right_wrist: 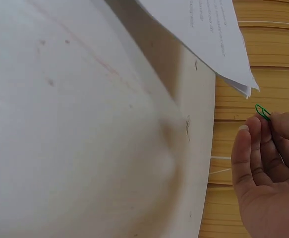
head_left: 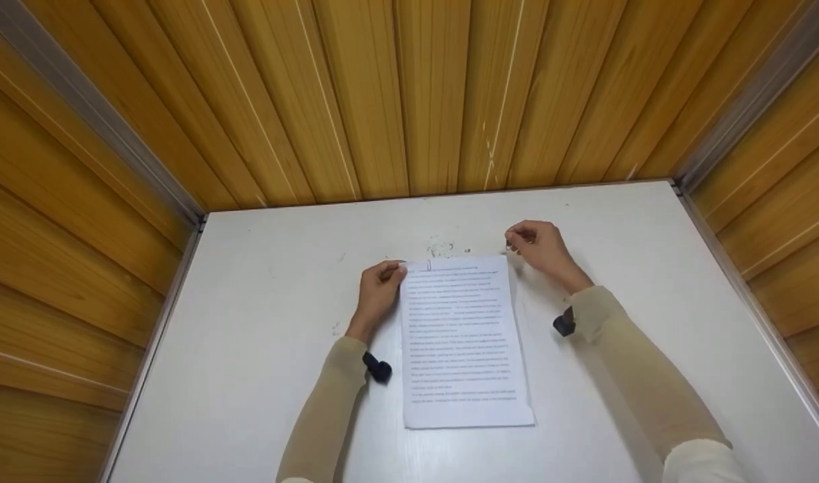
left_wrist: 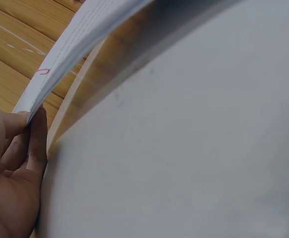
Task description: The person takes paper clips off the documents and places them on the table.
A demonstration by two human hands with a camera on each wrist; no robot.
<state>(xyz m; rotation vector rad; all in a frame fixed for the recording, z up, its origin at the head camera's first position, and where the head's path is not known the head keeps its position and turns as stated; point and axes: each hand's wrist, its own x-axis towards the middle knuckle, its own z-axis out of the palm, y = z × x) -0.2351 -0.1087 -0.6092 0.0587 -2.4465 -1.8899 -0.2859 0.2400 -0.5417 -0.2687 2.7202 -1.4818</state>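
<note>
A stack of printed white sheets [head_left: 463, 342] lies on the white table [head_left: 261, 322]. My left hand [head_left: 380, 290] pinches the stack's top left corner and lifts it a little; the left wrist view shows the raised paper edge [left_wrist: 60, 59] over my fingers [left_wrist: 32, 144], with a small pink clip mark on it. My right hand [head_left: 540, 247] hovers just past the stack's top right corner and pinches a small green paper clip [right_wrist: 262, 111] at its fingertips, close to the paper corner [right_wrist: 243, 87].
Wooden plank walls [head_left: 409, 94] close in the table on three sides, with metal strips at the corners. A few small marks [head_left: 440, 247] dot the tabletop beyond the sheets. Black wrist cameras [head_left: 378, 368] sit on both sleeves.
</note>
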